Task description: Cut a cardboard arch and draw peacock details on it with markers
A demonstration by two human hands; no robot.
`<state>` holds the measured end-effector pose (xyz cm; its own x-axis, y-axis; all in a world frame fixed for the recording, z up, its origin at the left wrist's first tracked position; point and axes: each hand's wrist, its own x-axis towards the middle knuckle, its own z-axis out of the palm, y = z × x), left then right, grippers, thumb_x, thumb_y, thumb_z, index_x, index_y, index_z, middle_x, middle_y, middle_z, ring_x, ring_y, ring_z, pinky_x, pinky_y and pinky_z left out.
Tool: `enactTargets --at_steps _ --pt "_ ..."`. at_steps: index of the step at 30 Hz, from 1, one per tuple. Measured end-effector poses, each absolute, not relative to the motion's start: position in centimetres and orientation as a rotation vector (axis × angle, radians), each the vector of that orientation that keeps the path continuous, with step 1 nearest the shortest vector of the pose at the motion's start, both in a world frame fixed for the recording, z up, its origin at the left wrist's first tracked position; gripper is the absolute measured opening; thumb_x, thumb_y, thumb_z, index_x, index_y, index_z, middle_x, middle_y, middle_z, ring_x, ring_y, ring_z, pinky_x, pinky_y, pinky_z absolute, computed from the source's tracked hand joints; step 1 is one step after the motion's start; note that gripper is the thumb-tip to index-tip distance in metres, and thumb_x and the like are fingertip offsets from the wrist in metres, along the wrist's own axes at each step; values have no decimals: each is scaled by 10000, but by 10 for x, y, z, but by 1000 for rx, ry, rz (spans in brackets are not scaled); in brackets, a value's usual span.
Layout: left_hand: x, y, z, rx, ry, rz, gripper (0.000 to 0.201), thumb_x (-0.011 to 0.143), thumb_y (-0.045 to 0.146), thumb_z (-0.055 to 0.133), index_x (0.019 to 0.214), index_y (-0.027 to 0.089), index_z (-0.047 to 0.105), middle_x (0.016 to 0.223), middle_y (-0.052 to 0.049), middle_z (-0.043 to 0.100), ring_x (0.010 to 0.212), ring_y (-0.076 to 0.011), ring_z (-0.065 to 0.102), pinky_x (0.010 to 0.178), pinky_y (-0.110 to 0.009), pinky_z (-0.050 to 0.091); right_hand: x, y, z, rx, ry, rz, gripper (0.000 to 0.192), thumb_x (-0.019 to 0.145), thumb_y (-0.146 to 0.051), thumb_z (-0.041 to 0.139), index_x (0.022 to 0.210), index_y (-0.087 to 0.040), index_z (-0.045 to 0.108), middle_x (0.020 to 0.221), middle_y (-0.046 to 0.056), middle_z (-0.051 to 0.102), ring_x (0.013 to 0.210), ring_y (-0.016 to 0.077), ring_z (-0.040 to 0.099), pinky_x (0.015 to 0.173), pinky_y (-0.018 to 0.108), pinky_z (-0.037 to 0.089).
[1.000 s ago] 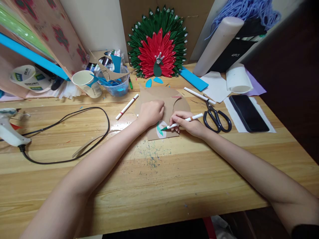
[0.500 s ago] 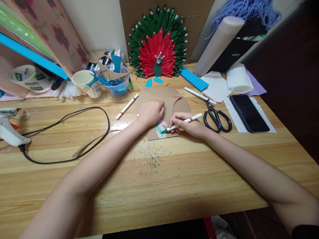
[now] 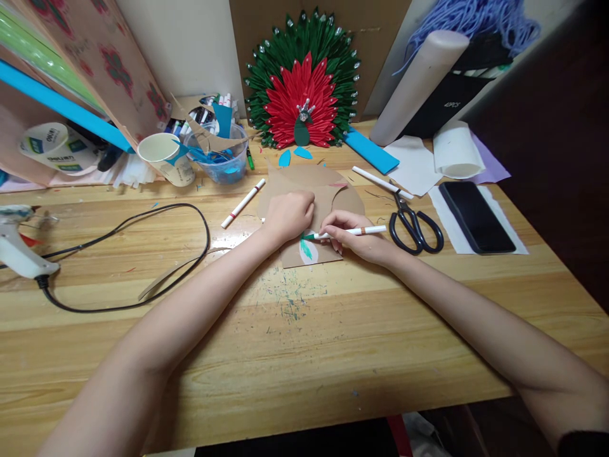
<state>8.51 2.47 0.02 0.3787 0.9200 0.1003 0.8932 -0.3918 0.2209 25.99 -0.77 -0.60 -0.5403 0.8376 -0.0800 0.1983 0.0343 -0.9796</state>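
Right hand (image 3: 362,240) pinches a white marker (image 3: 349,232) between thumb and fingers, closed tight on the barrel, marker lying almost level, green tip pointing left and touching a small pale paper piece (image 3: 308,249) at frame centre (green strokes already on it). Left hand (image 3: 287,216) is a loose fist, knuckles down, pressing on the brown cardboard sheet (image 3: 340,200) just above the pale piece; nothing visibly held inside it, cannot tell for sure. Both hands nearly touch over the paper. Cardboard lies flat on the wooden table (image 3: 304,343), centre of frame.

Just right of the right hand: black scissors (image 3: 415,225), blades closed, handles toward the viewer. Further right, a black phone (image 3: 476,216) on white paper. A second white marker (image 3: 242,203) lies left of the cardboard, a third pen (image 3: 380,182) upper right of it. Top centre: red and green fan-shaped peacock craft (image 3: 302,86) standing against the wall. Upper left: paper cup (image 3: 164,157) and clear plastic tub (image 3: 221,155) of scraps. Far left edge: glue gun (image 3: 19,244), its black cord (image 3: 143,266) looping across the table.
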Motion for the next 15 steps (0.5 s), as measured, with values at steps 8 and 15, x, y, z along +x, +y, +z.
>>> enactTargets --at_steps 8,15 --pt "85 25 -2 2502 1640 349 288 846 205 335 836 183 622 884 -95 682 786 -227 604 583 -311 333 258 -9 -5 -1084 -1784 1504 216 846 -393 556 833 -177 559 569 -39 519 483 81 468 443 208 382" --pt "86 26 -1 2497 1651 325 285 848 208 337 835 185 621 886 -93 682 784 -219 605 583 -310 333 257 -10 -4 -1105 -1807 1539 209 831 -384 579 837 -176 563 567 -41 520 475 74 456 420 200 353"
